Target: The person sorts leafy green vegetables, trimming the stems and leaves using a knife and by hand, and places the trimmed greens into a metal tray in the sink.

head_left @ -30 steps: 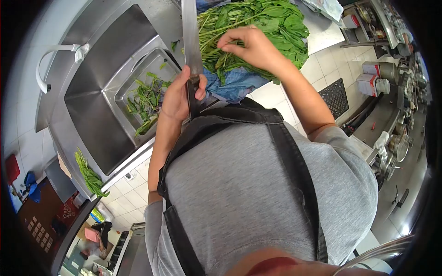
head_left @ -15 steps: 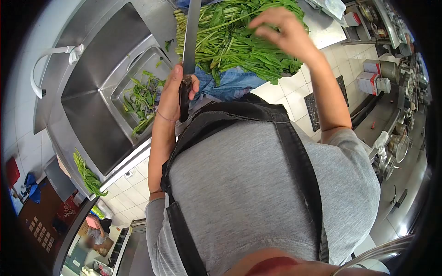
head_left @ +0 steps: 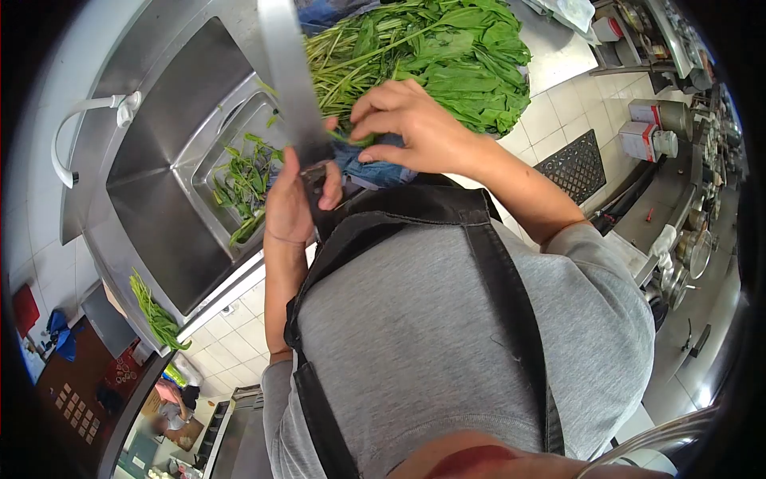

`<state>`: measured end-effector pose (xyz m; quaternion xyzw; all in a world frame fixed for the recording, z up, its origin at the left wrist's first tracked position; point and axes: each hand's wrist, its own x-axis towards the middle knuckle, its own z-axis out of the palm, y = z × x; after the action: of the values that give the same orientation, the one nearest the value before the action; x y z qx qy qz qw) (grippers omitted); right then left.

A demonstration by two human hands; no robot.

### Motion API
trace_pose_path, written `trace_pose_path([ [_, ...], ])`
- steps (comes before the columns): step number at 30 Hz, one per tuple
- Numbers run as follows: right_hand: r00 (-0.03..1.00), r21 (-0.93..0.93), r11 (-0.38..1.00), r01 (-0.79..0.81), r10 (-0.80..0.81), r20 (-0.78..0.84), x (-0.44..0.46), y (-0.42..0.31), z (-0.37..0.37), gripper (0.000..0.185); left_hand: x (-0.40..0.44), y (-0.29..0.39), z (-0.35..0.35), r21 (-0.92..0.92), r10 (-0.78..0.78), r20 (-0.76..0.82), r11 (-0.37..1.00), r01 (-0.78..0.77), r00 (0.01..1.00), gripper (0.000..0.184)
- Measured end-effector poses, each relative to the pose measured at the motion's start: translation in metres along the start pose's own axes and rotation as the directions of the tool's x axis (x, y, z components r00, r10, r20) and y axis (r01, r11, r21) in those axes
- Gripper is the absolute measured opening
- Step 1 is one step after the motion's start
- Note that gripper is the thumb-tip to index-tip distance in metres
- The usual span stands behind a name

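Head view: gripping a knife (head_left: 292,80) by its handle in the left hand (head_left: 294,204), beside the right edge of the sink (head_left: 159,215), wrapping the fingers around it and pointing the blurred blade away from the body. Holding the right hand (head_left: 419,128) loosely curved farther right of the sink, spreading the thumb from the fingers and showing a green stem (head_left: 357,140) at the fingertips; being unable to tell whether pinching or only touching it. Seeing a heap of leafy greens (head_left: 455,68) right of the sink, resting on a blue covering (head_left: 384,173). Seeing loose leaf scraps (head_left: 247,176) in a metal tray (head_left: 214,169) at the sink's right end, and a small bunch of greens (head_left: 155,313) beside its left end.
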<state>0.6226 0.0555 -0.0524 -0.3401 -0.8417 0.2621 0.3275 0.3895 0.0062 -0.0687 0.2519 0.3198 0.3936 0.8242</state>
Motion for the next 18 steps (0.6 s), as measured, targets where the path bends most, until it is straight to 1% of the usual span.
trace_pose_path([
  [1,0.999,0.006,1.0,0.026,-0.026,-0.026,0.002,0.0,-0.002,0.018,-0.005,0.005,-0.007,0.002,0.027,-0.024,1.0,-0.027,0.999,0.076],
  [2,0.997,-0.073,0.997,0.024,-0.029,-0.071,0.006,0.012,-0.006,0.02,-0.011,0.011,-0.013,0.005,0.054,-0.049,0.999,-0.054,0.997,0.077],
  [3,0.993,-0.151,0.988,0.02,-0.038,-0.114,0.012,0.037,-0.014,0.021,-0.017,0.017,-0.016,0.039,0.116,-0.089,0.993,-0.113,0.989,0.075],
  [4,0.987,-0.228,0.974,0.015,-0.051,-0.154,0.017,0.061,-0.023,0.023,-0.025,0.024,-0.024,0.003,0.126,-0.146,0.992,-0.127,0.981,0.075],
  [5,0.989,-0.441,0.898,0.007,-0.073,-0.132,0.021,0.084,-0.035,0.023,-0.033,0.032,-0.032,0.028,0.164,-0.173,0.987,-0.161,0.971,0.074],
  [6,0.99,-0.63,0.777,0.004,-0.09,-0.106,0.023,0.098,-0.047,0.024,-0.041,0.039,-0.038,0.054,0.202,-0.202,0.979,-0.195,0.958,0.074],
  [8,0.991,-0.639,0.76,-0.119,0.129,-0.031,0.028,0.097,-0.06,0.012,-0.053,0.049,-0.05,0.218,0.29,-0.347,0.95,-0.224,0.892,0.068],
  [9,0.971,-0.649,0.739,-0.179,0.238,0.004,0.03,0.097,-0.065,0.01,-0.059,0.051,-0.065,0.327,0.336,-0.418,0.922,-0.206,0.844,0.064],
  [11,0.984,-0.594,0.793,-0.131,0.175,0.017,0.032,0.1,-0.071,0.007,-0.069,0.049,-0.089,0.348,0.316,-0.537,0.928,-0.135,0.783,0.063],
  [12,0.989,-0.566,0.818,-0.108,0.145,0.021,0.032,0.101,-0.074,0.007,-0.07,0.05,-0.088,0.354,0.304,-0.592,0.93,-0.097,0.747,0.062],
  [13,0.987,-0.514,0.85,-0.117,0.156,0.033,0.034,0.101,-0.077,0.008,-0.07,0.047,-0.084,0.363,0.329,-0.575,0.923,-0.126,0.749,0.064],
  [15,0.983,-0.407,0.903,-0.136,0.176,0.061,0.04,0.099,-0.085,0.01,-0.063,0.042,-0.071,0.282,0.323,-0.493,0.938,-0.203,0.808,0.065],
  [16,0.945,-0.284,0.922,-0.262,0.305,0.12,0.046,0.088,-0.092,0.012,-0.057,0.041,-0.061,0.238,0.324,-0.448,0.942,-0.238,0.833,0.065],
  [17,0.888,-0.166,0.906,-0.39,0.418,0.194,0.053,0.072,-0.101,0.014,-0.05,0.041,-0.052,0.231,0.313,-0.364,0.943,-0.241,0.877,0.067],
  [18,0.813,-0.057,0.854,-0.517,0.511,0.279,0.056,0.062,-0.106,0.015,-0.041,0.039,-0.044,0.187,0.299,-0.31,0.95,-0.251,0.903,0.069],
])
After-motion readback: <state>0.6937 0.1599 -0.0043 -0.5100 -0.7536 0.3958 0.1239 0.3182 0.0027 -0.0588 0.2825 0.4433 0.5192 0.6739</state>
